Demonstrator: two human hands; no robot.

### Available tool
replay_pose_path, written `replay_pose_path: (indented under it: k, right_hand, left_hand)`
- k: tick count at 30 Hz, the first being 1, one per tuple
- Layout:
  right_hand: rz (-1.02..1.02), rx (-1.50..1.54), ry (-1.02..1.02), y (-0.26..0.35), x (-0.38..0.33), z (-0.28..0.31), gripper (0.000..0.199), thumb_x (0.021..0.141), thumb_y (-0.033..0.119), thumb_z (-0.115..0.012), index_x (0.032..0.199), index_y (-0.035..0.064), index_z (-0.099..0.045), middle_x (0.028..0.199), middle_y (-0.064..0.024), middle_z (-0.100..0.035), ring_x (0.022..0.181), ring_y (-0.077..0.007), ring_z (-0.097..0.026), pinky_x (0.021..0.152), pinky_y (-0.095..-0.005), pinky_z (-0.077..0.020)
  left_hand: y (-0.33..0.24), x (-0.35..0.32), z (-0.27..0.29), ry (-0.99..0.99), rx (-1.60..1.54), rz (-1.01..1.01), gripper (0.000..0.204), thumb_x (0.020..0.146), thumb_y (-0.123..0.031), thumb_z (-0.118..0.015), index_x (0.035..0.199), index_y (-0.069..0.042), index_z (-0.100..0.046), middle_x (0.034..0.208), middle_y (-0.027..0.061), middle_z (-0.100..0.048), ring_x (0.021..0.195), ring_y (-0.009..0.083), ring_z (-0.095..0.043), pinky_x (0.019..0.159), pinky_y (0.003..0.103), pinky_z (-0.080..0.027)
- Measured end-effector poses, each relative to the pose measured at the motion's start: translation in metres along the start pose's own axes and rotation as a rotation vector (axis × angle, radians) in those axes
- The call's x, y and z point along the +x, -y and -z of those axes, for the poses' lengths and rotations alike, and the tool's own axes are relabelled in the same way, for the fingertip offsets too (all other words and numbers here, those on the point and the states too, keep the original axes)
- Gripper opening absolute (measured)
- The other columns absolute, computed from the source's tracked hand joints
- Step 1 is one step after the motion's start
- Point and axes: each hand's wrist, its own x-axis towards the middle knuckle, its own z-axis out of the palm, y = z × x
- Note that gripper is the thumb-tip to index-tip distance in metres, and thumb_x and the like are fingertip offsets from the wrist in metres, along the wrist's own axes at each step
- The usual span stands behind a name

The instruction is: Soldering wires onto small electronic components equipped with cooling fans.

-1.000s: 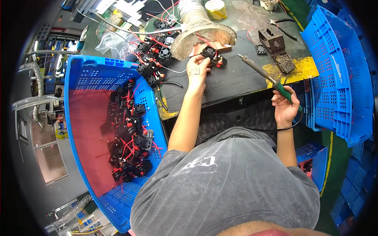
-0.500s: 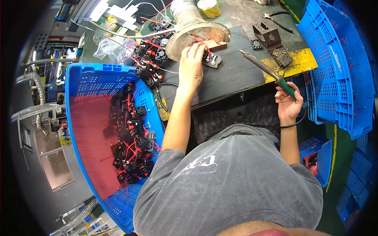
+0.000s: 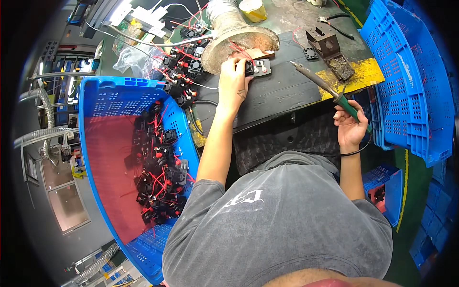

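Note:
My left hand [image 3: 233, 88] is closed on the left side of a small black fan unit [image 3: 260, 68], which has a flat plate, red wires and two pale-tipped terminals. The unit lies on the dark bench top beside a wooden block [image 3: 253, 54], under the mouth of a wide, dirty extraction hood [image 3: 224, 45]. Off to the right, my right hand [image 3: 350, 125] is wrapped round the green handle of a soldering iron [image 3: 319, 82]. The iron's tip points up and left, apart from the unit.
A blue crate [image 3: 88, 143] at my left holds many wired fan units [image 3: 162, 167]. More units are piled on the bench's left. On the right stand a metal iron stand [image 3: 340, 67], a loose fan [image 3: 311, 53], pliers [image 3: 337, 18] and stacked blue crates [image 3: 399, 71].
My left hand has turned the fan unit so its plate lies straighter, and its terminals have shifted slightly up and right. The right hand and soldering iron stay where they were.

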Motion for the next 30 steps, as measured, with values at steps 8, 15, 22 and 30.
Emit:
replay_pose_path:
  k: [8, 15, 22, 30]
  right_hand:
    - [0.003, -0.012, -0.005, 0.001, 0.0, 0.001, 0.043, 0.092, 0.031, -0.041, 0.116, -0.0017, -0.055, 0.096, -0.0263, -0.066, 0.07, -0.0268, -0.067, 0.054, -0.0299, -0.0532]
    - [-0.005, -0.009, 0.008, 0.002, 0.003, -0.001, 0.043, 0.091, 0.031, -0.041, 0.115, -0.0019, -0.055, 0.096, -0.027, -0.066, 0.07, -0.0274, -0.067, 0.055, -0.03, -0.0537]
    - [-0.007, 0.005, -0.026, 0.003, 0.0, 0.001, 0.043, 0.091, 0.03, -0.04, 0.115, -0.004, -0.054, 0.095, -0.0272, -0.066, 0.07, -0.0279, -0.068, 0.056, -0.0321, -0.0544]
    - [0.004, -0.013, -0.021, 0.004, -0.001, 0.004, 0.044, 0.091, 0.031, -0.041, 0.116, -0.002, -0.054, 0.095, -0.0272, -0.066, 0.07, -0.0279, -0.067, 0.054, -0.0308, -0.0533]
  left_hand:
    - [-0.003, -0.001, 0.001, -0.047, -0.048, 0.039, 0.056, 0.066, -0.006, -0.077, 0.117, -0.001, -0.052, 0.116, 0.0202, -0.053, 0.109, 0.0382, -0.051, 0.095, 0.042, -0.042]
    - [0.011, 0.015, 0.002, 0.075, -0.149, -0.162, 0.052, 0.062, 0.001, -0.071, 0.111, -0.002, -0.054, 0.11, 0.0203, -0.057, 0.106, 0.0397, -0.052, 0.092, 0.044, -0.043]
    - [0.012, 0.016, -0.002, 0.116, -0.124, -0.146, 0.049, 0.062, 0.002, -0.069, 0.108, 0.0, -0.052, 0.105, 0.0225, -0.056, 0.099, 0.0406, -0.052, 0.088, 0.046, -0.043]
    - [0.008, 0.012, -0.009, 0.13, -0.034, -0.121, 0.054, 0.063, 0.006, -0.064, 0.115, 0.0, -0.05, 0.113, 0.0211, -0.052, 0.107, 0.0407, -0.048, 0.094, 0.045, -0.041]
